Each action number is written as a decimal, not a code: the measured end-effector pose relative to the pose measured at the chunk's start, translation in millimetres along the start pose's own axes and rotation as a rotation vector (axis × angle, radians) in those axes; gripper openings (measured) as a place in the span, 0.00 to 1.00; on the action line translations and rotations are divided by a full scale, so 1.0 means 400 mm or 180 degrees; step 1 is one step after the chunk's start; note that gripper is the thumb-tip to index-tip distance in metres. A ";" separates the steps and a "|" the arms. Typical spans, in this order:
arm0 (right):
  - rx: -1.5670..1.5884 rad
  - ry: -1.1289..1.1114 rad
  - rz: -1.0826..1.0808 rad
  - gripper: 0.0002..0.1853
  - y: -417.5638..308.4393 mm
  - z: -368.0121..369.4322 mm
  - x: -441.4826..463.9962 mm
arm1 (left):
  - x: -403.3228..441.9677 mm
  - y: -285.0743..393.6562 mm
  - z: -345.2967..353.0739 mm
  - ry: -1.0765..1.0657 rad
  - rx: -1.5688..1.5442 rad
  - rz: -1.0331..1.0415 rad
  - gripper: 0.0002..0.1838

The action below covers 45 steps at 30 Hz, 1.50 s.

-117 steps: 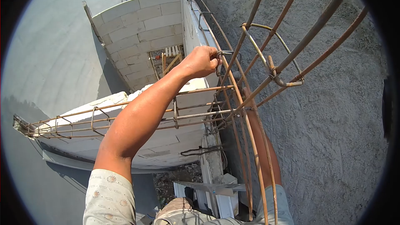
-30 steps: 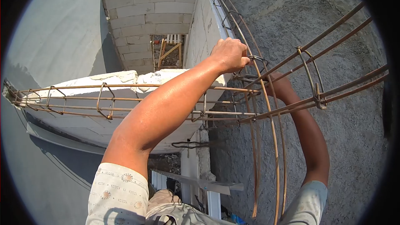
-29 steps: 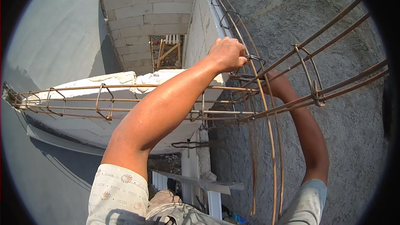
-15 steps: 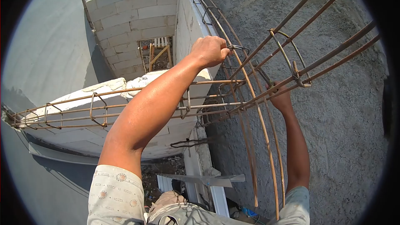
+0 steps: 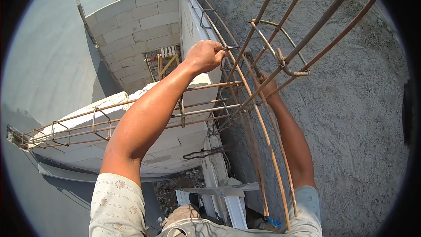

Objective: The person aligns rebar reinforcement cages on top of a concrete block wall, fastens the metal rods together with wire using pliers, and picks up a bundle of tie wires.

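Observation:
My left hand [image 5: 204,57] is closed at the stirrup [image 5: 231,47] of a long rebar cage, its fingertips pinching at the stirrup's near corner. One long steel bar [image 5: 258,109] of this cage runs past it toward my body. My right hand [image 5: 266,84] reaches up from the far side, partly hidden behind the bars. It is closed around a dark, slim metal tool [image 5: 251,60], whose head points at the same stirrup; its exact kind is unclear. Upright bars with another stirrup [image 5: 302,73] rise at the right, close to my right hand.
A second rebar cage [image 5: 98,123] crosses to the left over a white block wall [image 5: 153,149]. Another block wall [image 5: 136,17] stands behind, with a wooden trestle [image 5: 168,63] below. Rough grey plaster wall [image 5: 351,127] fills the right. Loose bar ends hang near my body.
My right hand has moved left and up with the dark tool, toward the stirrup by my left hand. The view has shifted slightly; my left hand stays at the stirrup.

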State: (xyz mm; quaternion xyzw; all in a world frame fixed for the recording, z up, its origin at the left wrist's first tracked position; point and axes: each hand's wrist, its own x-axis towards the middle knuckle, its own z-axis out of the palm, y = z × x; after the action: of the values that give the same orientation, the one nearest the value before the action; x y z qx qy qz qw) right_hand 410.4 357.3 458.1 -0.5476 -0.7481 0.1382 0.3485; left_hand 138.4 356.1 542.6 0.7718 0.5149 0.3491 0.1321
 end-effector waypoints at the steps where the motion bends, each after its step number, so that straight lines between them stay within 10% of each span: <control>1: 0.0171 0.0247 -0.0165 0.14 -0.018 -0.002 0.001 | 0.008 0.005 -0.009 0.0016 0.0042 -0.0020 0.13; 9: 0.0365 0.0229 -0.0371 0.11 -0.017 0.026 0.025 | 0.003 0.016 -0.018 -0.0089 -0.0027 -0.0093 0.14; 14: 0.2436 0.0827 -0.0461 0.12 0.087 0.156 0.010 | 0.000 0.016 -0.021 -0.0077 -0.0024 -0.0141 0.15; 17: 0.0424 0.0775 -0.0199 0.10 0.069 0.100 0.022 | 0.007 0.017 -0.019 -0.0087 0.0030 -0.0146 0.15; 21: 0.3126 0.1096 -0.0658 0.12 0.018 0.090 -0.026 | -0.006 0.012 -0.012 -0.0077 0.0030 -0.0025 0.15; 26: 0.0592 0.0752 -0.0434 0.19 0.094 0.114 0.030 | 0.001 0.011 -0.010 -0.0095 -0.0241 -0.0069 0.15; 32: 0.2732 0.1477 -0.1214 0.12 0.088 0.156 -0.006 | 0.003 0.011 -0.022 -0.0090 -0.0166 -0.0124 0.15; 36: 0.0753 0.0386 -0.0892 0.17 0.062 0.126 0.032 | 0.014 -0.015 -0.002 0.0124 -0.0182 -0.0050 0.15; 39: 0.2407 0.0708 -0.0955 0.16 0.096 0.157 -0.001 | 0.012 -0.002 -0.010 0.0145 -0.0039 0.0070 0.15; 45: 0.0647 0.0607 -0.0683 0.16 0.036 0.118 0.055 | 0.027 0.001 -0.018 0.0080 -0.0179 -0.0049 0.15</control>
State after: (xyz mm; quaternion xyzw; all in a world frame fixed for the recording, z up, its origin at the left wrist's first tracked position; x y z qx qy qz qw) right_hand 385.5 390.8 423.6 -0.4372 -0.7479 0.1226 0.4842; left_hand 136.1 364.3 552.4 0.7593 0.5124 0.3721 0.1500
